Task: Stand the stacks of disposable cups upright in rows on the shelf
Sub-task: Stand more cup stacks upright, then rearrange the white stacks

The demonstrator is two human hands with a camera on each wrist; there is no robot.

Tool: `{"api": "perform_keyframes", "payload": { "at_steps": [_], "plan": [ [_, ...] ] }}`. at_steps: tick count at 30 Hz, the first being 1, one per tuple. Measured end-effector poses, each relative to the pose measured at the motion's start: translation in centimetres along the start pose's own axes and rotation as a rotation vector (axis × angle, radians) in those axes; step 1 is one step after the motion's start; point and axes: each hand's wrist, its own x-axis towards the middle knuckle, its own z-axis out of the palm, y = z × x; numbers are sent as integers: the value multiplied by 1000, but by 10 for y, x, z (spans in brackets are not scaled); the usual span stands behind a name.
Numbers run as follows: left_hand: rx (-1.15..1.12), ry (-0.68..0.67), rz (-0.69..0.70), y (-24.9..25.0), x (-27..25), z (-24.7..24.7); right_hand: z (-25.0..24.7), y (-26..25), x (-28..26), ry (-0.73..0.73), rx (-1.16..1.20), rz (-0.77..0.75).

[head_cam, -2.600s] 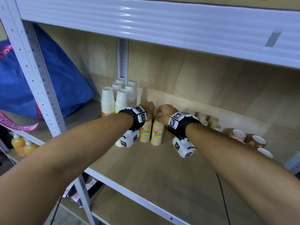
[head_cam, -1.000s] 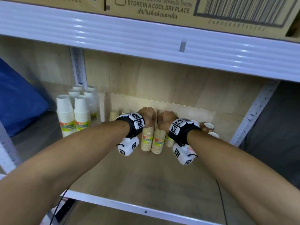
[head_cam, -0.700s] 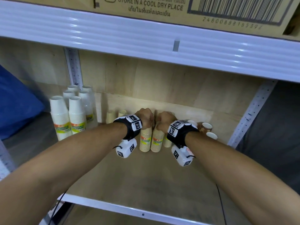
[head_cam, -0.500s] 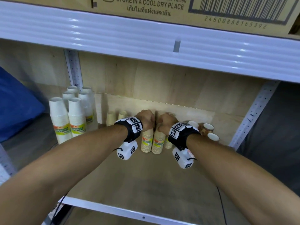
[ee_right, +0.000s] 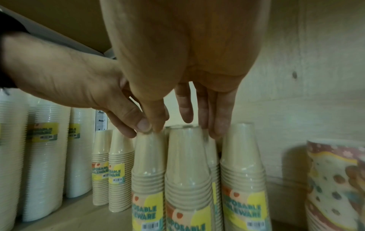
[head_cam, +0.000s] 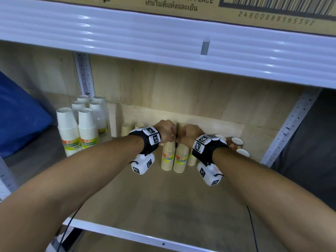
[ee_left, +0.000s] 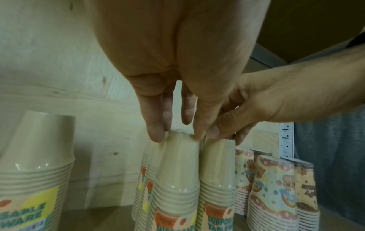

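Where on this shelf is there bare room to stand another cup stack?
Bare board runs from the two beige stacks forward to the shelf front edge. Crowded: left corner with white stacks, right with patterned stacks.

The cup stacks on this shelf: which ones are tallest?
The white stacks at the shelf's left end. They stand clearly higher than the beige stacks under the hands and the patterned stacks on the right.
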Motion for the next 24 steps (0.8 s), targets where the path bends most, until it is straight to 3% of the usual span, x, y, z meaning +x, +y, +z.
{"api": "perform_keyframes", "payload": {
  "at_steps": [11,24],
  "plan": [
    [27,81,-111,-30,-4,-57,-25,-41,23,75,-6,-32],
    [129,93,-276,-90,-25,-72,11,-93,54,53,8,-120]
  ]
}}
